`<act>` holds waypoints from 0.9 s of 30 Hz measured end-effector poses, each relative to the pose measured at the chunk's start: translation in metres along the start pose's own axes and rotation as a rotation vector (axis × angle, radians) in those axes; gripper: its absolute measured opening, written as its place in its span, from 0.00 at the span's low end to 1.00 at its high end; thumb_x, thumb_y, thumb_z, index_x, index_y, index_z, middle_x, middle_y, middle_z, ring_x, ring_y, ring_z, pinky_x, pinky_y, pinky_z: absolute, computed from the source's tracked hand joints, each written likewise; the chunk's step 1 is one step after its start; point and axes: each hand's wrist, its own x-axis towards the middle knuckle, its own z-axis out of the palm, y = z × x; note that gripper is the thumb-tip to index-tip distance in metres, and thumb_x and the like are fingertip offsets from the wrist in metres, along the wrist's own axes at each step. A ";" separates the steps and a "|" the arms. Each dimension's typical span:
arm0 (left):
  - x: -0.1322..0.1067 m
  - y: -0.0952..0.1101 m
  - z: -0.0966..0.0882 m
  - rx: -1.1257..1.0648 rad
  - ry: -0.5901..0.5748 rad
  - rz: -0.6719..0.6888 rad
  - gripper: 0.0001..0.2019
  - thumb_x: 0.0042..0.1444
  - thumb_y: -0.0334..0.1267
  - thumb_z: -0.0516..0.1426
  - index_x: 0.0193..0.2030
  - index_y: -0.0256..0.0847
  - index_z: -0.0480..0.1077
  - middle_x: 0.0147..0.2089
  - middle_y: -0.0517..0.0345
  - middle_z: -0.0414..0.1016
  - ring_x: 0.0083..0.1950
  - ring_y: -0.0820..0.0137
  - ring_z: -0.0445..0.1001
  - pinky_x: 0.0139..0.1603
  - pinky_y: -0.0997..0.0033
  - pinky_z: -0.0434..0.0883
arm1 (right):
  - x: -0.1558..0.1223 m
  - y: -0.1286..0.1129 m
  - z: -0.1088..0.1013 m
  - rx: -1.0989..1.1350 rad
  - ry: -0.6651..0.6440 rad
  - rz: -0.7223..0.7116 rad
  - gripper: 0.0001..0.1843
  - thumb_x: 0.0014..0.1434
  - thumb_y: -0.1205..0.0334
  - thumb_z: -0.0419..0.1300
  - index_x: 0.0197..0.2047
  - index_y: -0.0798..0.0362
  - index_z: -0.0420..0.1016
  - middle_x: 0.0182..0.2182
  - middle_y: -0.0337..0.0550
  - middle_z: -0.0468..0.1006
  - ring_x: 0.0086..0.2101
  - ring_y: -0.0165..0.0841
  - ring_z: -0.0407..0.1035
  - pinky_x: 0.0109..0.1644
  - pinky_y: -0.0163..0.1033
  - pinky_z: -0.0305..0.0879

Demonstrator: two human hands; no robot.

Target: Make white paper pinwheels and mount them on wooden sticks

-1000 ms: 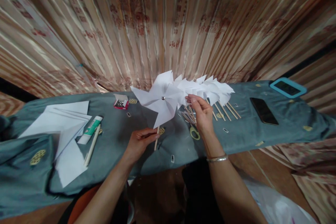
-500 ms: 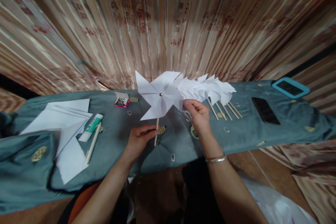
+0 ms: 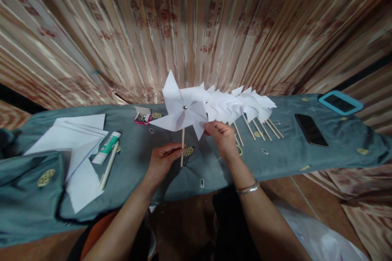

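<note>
A white paper pinwheel (image 3: 185, 115) with a silver pin at its centre stands upright above the cloth. My left hand (image 3: 165, 162) pinches its thin wooden stick below the blades. With thumb and fingers closed, my right hand (image 3: 222, 135) is at the edge of a lower right blade, seeming to grip it. Behind my right hand, several finished white pinwheels (image 3: 232, 108) lie overlapped in a row, their sticks pointing towards me. A small red box (image 3: 142, 117) of silver pins sits open to the left of the held pinwheel.
Folded white paper sheets (image 3: 82, 130), a green and white glue stick (image 3: 106, 147) and a white pen (image 3: 109, 166) lie at left. At right are a black phone (image 3: 311, 129) and a blue-framed tablet (image 3: 341, 102). A patterned curtain (image 3: 190, 28) hangs behind the cloth-covered table (image 3: 281, 153).
The pinwheel's blades have turned on the pin. My right hand has moved slightly left and down along with a blade; my left hand keeps its hold on the stick.
</note>
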 end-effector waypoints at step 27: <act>-0.001 0.003 0.006 -0.046 -0.032 -0.020 0.13 0.35 0.38 0.69 0.32 0.41 0.81 0.35 0.53 0.83 0.39 0.61 0.79 0.48 0.61 0.73 | -0.020 0.002 0.026 -0.215 -0.189 0.003 0.15 0.51 0.49 0.65 0.22 0.51 0.76 0.21 0.38 0.77 0.23 0.29 0.67 0.28 0.35 0.63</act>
